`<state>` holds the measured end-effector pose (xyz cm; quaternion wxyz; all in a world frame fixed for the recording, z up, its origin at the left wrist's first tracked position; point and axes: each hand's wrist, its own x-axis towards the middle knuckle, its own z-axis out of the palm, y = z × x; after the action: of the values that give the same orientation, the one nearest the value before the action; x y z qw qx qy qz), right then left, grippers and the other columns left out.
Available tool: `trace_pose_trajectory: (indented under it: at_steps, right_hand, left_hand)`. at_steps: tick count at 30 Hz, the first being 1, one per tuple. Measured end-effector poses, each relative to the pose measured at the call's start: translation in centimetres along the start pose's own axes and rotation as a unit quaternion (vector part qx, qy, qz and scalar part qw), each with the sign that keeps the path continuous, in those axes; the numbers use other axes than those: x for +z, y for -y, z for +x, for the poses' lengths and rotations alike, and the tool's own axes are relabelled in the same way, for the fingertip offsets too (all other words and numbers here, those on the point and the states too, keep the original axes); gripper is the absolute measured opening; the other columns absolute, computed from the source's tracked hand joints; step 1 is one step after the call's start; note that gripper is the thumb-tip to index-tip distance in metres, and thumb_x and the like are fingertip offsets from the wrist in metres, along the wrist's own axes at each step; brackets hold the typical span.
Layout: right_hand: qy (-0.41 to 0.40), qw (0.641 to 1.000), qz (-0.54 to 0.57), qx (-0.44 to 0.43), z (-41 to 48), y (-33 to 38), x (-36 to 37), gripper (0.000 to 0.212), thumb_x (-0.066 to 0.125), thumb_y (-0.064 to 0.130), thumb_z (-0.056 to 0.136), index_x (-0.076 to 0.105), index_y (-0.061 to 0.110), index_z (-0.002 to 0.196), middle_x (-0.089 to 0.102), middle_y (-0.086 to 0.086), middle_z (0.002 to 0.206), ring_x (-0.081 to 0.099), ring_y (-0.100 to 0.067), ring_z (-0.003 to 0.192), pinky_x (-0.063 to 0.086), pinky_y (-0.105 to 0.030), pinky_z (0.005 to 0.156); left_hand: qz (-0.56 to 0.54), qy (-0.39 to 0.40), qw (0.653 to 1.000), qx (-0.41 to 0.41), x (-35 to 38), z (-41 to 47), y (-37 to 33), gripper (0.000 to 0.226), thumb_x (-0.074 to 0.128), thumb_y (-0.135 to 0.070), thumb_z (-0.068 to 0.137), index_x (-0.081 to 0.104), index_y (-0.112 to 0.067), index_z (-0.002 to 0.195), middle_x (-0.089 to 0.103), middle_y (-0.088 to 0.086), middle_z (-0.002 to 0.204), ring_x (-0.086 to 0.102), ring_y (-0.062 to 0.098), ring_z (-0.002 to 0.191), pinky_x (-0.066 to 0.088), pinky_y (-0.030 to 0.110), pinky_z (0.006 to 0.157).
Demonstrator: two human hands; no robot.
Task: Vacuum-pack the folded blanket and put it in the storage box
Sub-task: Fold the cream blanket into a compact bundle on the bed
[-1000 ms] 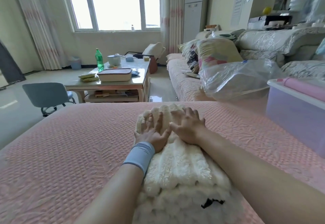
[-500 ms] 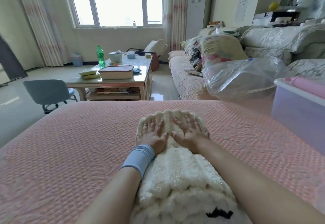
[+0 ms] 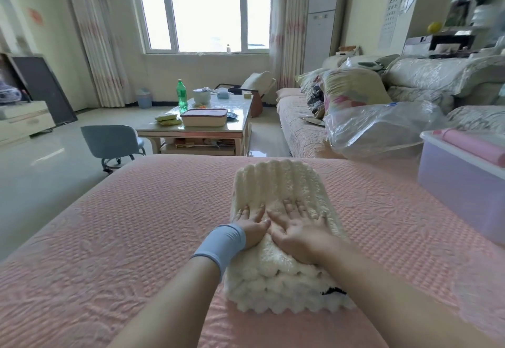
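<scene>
Folded blanket (image 3: 284, 183), cream and fluffy, lying lengthwise mid-frame on pink quilted cover (image 3: 136, 224). Left hand (image 3: 252, 227) and right hand (image 3: 297, 234) pressed flat on top, side by side, fingers (image 3: 291, 212) straight and spread, gripping nothing. Storage box (image 3: 459, 183) at 3 o'clock, well apart; clear plastic bag (image 3: 382, 129) at 1 o'clock on sofa (image 3: 300, 131).

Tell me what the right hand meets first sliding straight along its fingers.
The right hand meets only more cream blanket, up to its far end; beyond, probably just pink bed cover.
</scene>
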<state>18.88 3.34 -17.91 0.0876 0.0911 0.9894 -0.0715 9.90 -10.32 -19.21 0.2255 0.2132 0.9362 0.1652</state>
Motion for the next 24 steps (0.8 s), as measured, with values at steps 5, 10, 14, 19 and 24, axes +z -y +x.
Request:
trace_pose_trajectory:
  at_steps: [5, 10, 14, 19, 24]
  right_hand:
    - [-0.041, 0.998, -0.048, 0.001, -1.4, 0.0, 0.6, 0.065, 0.016, 0.069, 0.094, -0.004, 0.053, 0.153, -0.02, 0.006, 0.164, -0.017, -0.023, 0.152, -0.003, -0.064, 0.116]
    - [-0.338, 0.912, -0.081, -0.217, -5.6, 3.5, -0.2, 0.039, 0.056, 0.019, 0.085, 0.068, 0.026, 0.121, 0.067, -0.004, 0.126, 0.065, -0.027, 0.111, 0.05, -0.041, 0.093]
    - [-0.255, 0.939, -0.092, -0.211, -8.0, 6.4, 3.7, 0.08, 0.037, 0.059, 0.086, 0.029, 0.018, 0.155, 0.04, -0.007, 0.156, 0.041, -0.034, 0.14, 0.03, -0.057, 0.112]
    - [-0.168, 0.941, -0.25, -0.153, -7.0, 4.7, 6.2, 0.111, 0.031, 0.084, 0.077, -0.029, 0.027, 0.151, -0.034, -0.012, 0.159, -0.033, -0.04, 0.144, -0.02, -0.072, 0.106]
    - [-0.187, 0.939, -0.251, -0.145, -6.7, 4.5, 6.1, 0.105, 0.048, 0.082, 0.074, 0.02, 0.025, 0.158, 0.017, -0.021, 0.163, 0.019, -0.051, 0.146, 0.016, -0.077, 0.107]
  left_hand:
    - [0.029, -0.014, 0.999, 0.022, 0.8, -3.1, 0.7, 0.059, 0.026, -0.056, 0.1, 0.005, -0.04, 0.153, -0.004, 0.006, 0.163, -0.001, 0.025, 0.149, 0.002, 0.041, 0.119]
    - [-0.056, -0.065, 0.995, 0.046, -0.3, -6.1, 2.0, 0.047, 0.041, -0.04, 0.101, 0.036, -0.034, 0.147, 0.039, 0.003, 0.152, 0.037, 0.025, 0.138, 0.028, 0.035, 0.114]
    - [-0.047, -0.104, 0.992, 0.047, -0.2, -7.6, 3.2, 0.047, 0.04, -0.019, 0.102, 0.034, -0.017, 0.149, 0.033, 0.002, 0.155, 0.028, 0.023, 0.143, 0.019, 0.033, 0.117]
    - [-0.144, -0.174, 0.974, -0.034, -1.2, -8.8, 4.9, 0.048, 0.039, -0.022, 0.102, 0.035, -0.039, 0.147, 0.053, 0.007, 0.139, 0.056, 0.017, 0.072, 0.047, 0.027, 0.068]
    - [-0.022, -0.181, 0.983, 0.023, -1.5, -8.8, 5.5, 0.05, 0.043, -0.016, 0.099, 0.042, -0.044, 0.139, 0.049, 0.004, 0.143, 0.06, 0.015, 0.077, 0.052, 0.027, 0.062]
